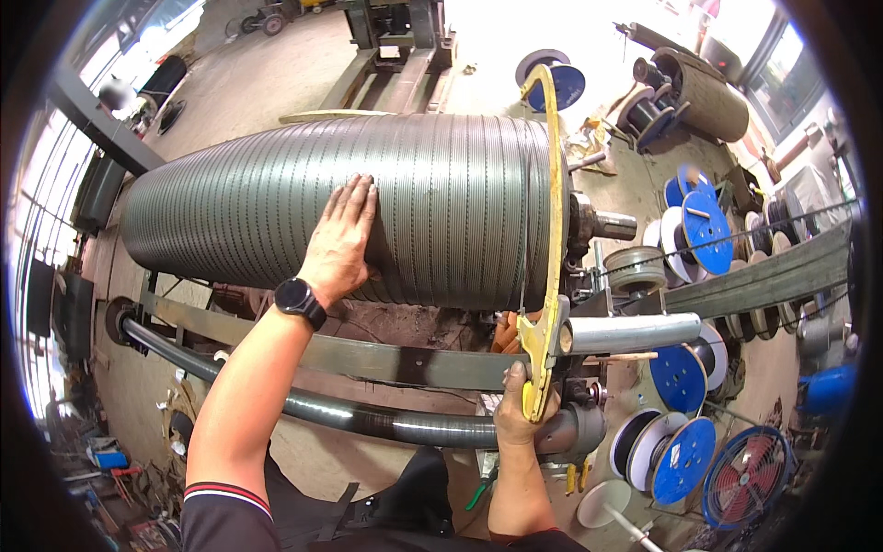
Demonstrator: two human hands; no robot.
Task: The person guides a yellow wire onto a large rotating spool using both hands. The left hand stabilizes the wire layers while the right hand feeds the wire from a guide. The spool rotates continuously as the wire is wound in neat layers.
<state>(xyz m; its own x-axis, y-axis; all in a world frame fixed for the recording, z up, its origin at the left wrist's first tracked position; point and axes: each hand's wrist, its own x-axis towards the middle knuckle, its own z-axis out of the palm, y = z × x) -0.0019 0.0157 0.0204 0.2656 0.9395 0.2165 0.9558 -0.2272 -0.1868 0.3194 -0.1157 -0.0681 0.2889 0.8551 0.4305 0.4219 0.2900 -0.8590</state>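
Note:
A big grey drum wound with ribbed metal strip lies across the machine in front of me. My left hand rests flat on its ribbed surface, fingers together, a black watch on the wrist. A thin yellow curved guard runs around the drum's right end. My right hand grips the lower end of this yellow guard, beside a shiny silver tube that sticks out to the right.
A dark corrugated hose runs below the drum over a flat steel bar. Several blue-and-white spools stand at the right, with a red floor fan below them. A second roll lies at the back right.

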